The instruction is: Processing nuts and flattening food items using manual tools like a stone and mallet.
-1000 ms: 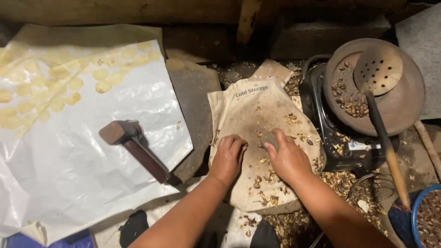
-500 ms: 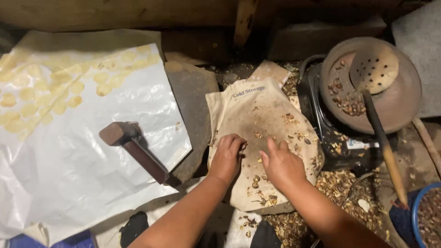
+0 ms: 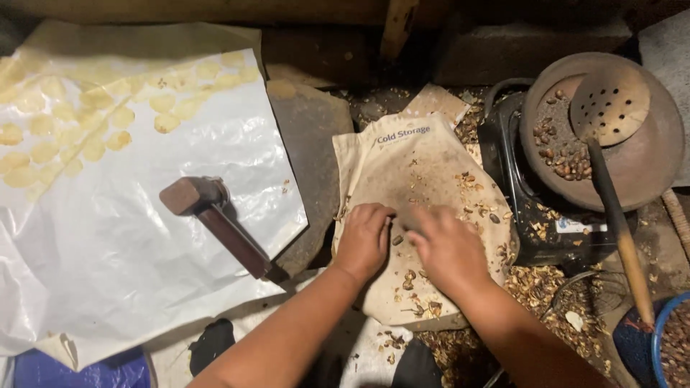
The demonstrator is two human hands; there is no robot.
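A beige cloth bag (image 3: 424,172) lies flat on the floor, strewn with nut shells and a few brown nuts (image 3: 408,276). My left hand (image 3: 364,241) rests on the cloth with fingers curled down, touching the bits there. My right hand (image 3: 447,248) is beside it, fingers bent over the shells; whether it pinches a nut is hidden. A small nut (image 3: 397,240) lies between the two hands. A wooden mallet (image 3: 215,219) lies on the white plastic sheet (image 3: 129,251) to the left, untouched.
Flattened yellow pieces (image 3: 86,129) cover the sheet's far left. A round clay pan (image 3: 640,165) holds roasted nuts (image 3: 560,154) and a perforated ladle (image 3: 607,108) with a long handle, set on a black stove (image 3: 546,230). Shell litter (image 3: 539,287) and a blue-rimmed bowl (image 3: 665,345) sit right.
Both hands have drawn together and toward me on the cloth; the right hand slid left and its fingers curled in over the shells.
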